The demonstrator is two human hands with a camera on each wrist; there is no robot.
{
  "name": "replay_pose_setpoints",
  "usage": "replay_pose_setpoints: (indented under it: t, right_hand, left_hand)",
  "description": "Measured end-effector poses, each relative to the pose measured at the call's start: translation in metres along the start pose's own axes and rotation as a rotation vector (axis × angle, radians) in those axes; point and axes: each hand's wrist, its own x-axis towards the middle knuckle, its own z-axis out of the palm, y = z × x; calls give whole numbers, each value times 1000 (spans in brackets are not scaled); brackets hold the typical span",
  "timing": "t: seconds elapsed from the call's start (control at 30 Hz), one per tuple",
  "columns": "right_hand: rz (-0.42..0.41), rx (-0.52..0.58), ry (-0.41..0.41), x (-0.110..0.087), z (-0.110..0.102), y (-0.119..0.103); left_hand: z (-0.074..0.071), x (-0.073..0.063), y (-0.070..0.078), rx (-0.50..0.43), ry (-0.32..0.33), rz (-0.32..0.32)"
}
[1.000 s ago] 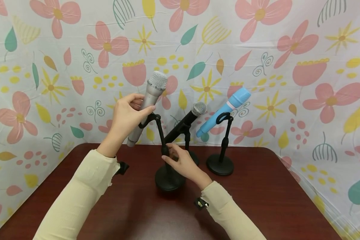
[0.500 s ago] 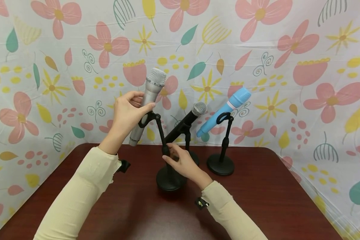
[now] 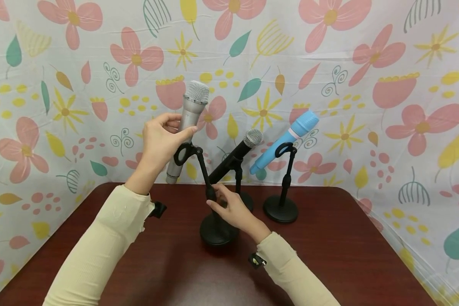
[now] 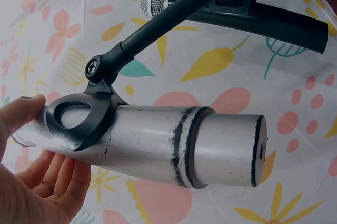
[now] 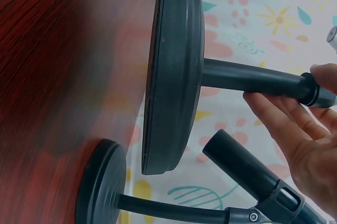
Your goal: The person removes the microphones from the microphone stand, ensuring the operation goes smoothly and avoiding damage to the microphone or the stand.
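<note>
A silver microphone leans head-up through the oval clip of the nearest black stand. My left hand grips its body just above the clip, thumb on one side and fingers on the other. Its lower end shows in the left wrist view, scuffed around a dark ring. My right hand holds the stand's pole at the collar, between thumb and fingers. The stand's round base is close over the tabletop.
A black microphone with a silver head rests on a second stand just behind. Farther right, a blue microphone sits in a third stand. A floral cloth hangs behind the dark red table.
The silver microphone has swung more upright, its head shifting up and left along with my left hand and the clip. My right hand keeps its hold on the pole.
</note>
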Motion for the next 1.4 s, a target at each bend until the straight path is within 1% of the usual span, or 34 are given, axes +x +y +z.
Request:
replay_pose_setpoints:
  t: [0.1, 0.37, 0.5, 0.63, 0.87, 1.0, 1.23, 1.4]
  right_hand:
    - [1, -7, 1, 0, 1, 0]
    - [14, -16, 0, -3, 1, 0]
    - [36, -32, -4, -5, 1, 1]
    - [41, -41, -1, -7, 2, 3]
    - [33, -28, 7, -8, 1, 4]
    - [28, -17, 11, -8, 1, 5]
    - [46, -1, 18, -8, 2, 6]
    - [67, 27, 9, -11, 3, 8]
  left_hand:
    - [0, 0, 1, -19, 6, -2]
    - [-1, 1, 4, -14, 1, -32]
    - [0, 1, 6, -37, 7, -36]
    - [1, 0, 7, -63, 13, -42]
    - [3, 3, 9, -72, 40, -16]
    - [3, 4, 10, -81, 59, -26]
    - [1, 6, 13, -108, 91, -36]
    - [0, 8, 12, -142, 114, -69]
